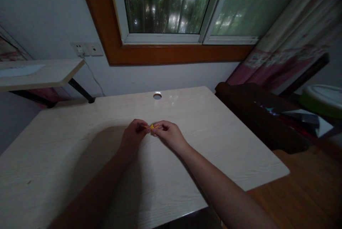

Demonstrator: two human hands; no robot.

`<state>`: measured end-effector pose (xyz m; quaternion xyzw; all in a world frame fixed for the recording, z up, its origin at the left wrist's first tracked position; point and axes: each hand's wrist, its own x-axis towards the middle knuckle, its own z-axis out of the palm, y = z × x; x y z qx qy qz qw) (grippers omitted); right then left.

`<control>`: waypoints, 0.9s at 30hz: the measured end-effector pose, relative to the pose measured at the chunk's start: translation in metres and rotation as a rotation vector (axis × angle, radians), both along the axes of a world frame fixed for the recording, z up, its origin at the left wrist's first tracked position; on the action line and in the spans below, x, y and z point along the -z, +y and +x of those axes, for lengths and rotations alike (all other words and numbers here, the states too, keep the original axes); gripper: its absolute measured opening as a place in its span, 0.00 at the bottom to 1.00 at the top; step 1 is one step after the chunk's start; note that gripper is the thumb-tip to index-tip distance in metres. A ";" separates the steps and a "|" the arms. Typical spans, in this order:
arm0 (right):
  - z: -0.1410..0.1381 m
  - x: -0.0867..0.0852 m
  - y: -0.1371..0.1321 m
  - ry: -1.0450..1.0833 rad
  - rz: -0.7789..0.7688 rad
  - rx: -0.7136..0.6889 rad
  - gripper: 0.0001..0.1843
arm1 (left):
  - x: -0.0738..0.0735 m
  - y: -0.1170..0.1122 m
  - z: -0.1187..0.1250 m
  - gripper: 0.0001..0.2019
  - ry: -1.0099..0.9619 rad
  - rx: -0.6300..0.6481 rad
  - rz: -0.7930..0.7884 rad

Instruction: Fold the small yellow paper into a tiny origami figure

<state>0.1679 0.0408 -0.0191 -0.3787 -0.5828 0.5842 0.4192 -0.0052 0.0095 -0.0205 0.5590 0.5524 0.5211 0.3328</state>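
Both hands meet above the middle of a pale wood-grain table [213, 143]. Pinched between them is a small yellow folded piece [152, 126], perhaps paper, with a pointed middle and thin ends. My left hand [135, 131] is closed, thumb and fingertips on the left end of the piece. On the other side, my right hand [169, 133] is closed in the same way on the right end. The fingers cover much of the piece, so its full shape is hidden.
A round hole [157, 95] pierces the table near its back edge. At the left stands a raised shelf [58, 70] on black legs. A dark wooden piece of furniture [248, 111] is beyond the right edge, below a curtain [267, 54]. A window [165, 4] is behind.
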 end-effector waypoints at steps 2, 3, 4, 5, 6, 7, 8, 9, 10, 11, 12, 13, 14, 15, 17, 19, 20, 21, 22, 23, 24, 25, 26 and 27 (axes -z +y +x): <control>0.000 0.001 0.000 -0.002 -0.010 0.012 0.16 | -0.001 -0.001 0.001 0.12 0.004 -0.001 -0.001; 0.000 0.001 0.000 -0.005 -0.012 0.014 0.16 | -0.002 -0.001 0.001 0.12 0.000 0.001 -0.001; 0.000 0.001 0.001 -0.008 -0.010 0.012 0.15 | -0.002 -0.002 0.002 0.12 -0.007 0.003 -0.001; 0.000 0.001 0.000 -0.012 -0.005 0.010 0.14 | -0.003 -0.002 0.002 0.13 -0.015 0.006 -0.002; 0.000 0.001 0.000 -0.016 -0.001 0.009 0.14 | -0.003 -0.002 0.002 0.13 -0.021 0.009 -0.006; 0.000 0.001 0.000 -0.021 0.004 0.010 0.13 | -0.003 -0.002 0.002 0.13 -0.029 0.012 -0.011; 0.000 0.000 0.000 -0.025 0.009 0.014 0.13 | -0.002 -0.002 0.002 0.14 -0.036 0.014 -0.017; 0.000 0.000 0.000 -0.030 0.014 0.022 0.13 | -0.002 -0.002 0.002 0.14 -0.038 0.010 -0.021; 0.000 -0.001 -0.001 -0.035 0.019 0.029 0.12 | -0.002 -0.002 0.002 0.14 -0.035 0.002 -0.025; 0.000 -0.001 -0.001 -0.039 0.025 0.034 0.12 | -0.001 -0.002 0.002 0.14 -0.033 -0.008 -0.027; 0.000 -0.001 -0.001 -0.041 0.030 0.035 0.12 | -0.001 -0.002 0.002 0.15 -0.033 -0.017 -0.030; -0.001 -0.001 -0.001 -0.042 0.033 0.036 0.11 | -0.001 -0.001 0.002 0.15 -0.037 -0.022 -0.033; -0.001 -0.001 -0.001 -0.041 0.034 0.035 0.11 | -0.001 -0.001 0.002 0.15 -0.045 -0.019 -0.038; 0.000 -0.001 0.000 -0.038 0.033 0.031 0.12 | -0.001 -0.001 0.002 0.15 -0.058 -0.009 -0.044; 0.000 0.001 0.000 -0.026 0.033 0.021 0.12 | -0.001 0.000 0.002 0.16 -0.091 0.014 -0.044; 0.001 0.002 0.001 -0.013 0.035 0.012 0.12 | -0.001 0.001 0.001 0.16 -0.122 0.031 -0.034; 0.001 0.003 0.001 -0.005 0.035 0.006 0.13 | -0.002 0.001 0.001 0.16 -0.136 0.040 -0.030; 0.001 0.003 0.001 0.002 0.033 0.002 0.13 | -0.002 0.001 0.001 0.16 -0.149 0.046 -0.028; 0.001 0.003 0.001 0.008 0.031 0.000 0.13 | -0.002 0.001 0.000 0.16 -0.159 0.053 -0.031; 0.002 0.002 0.000 0.011 0.035 0.001 0.13 | -0.002 0.002 0.000 0.16 -0.165 0.056 -0.036; 0.002 0.000 0.000 0.003 0.052 0.007 0.13 | -0.002 0.002 0.000 0.16 -0.167 0.053 -0.040; 0.003 -0.002 0.000 -0.007 0.078 0.017 0.12 | -0.001 0.002 -0.001 0.17 -0.167 0.050 -0.043; 0.003 -0.004 0.000 -0.037 0.125 0.031 0.11 | -0.001 0.002 -0.001 0.17 -0.167 0.049 -0.046; 0.004 -0.006 0.000 -0.078 0.182 0.046 0.10 | -0.001 0.002 0.000 0.18 -0.166 0.049 -0.048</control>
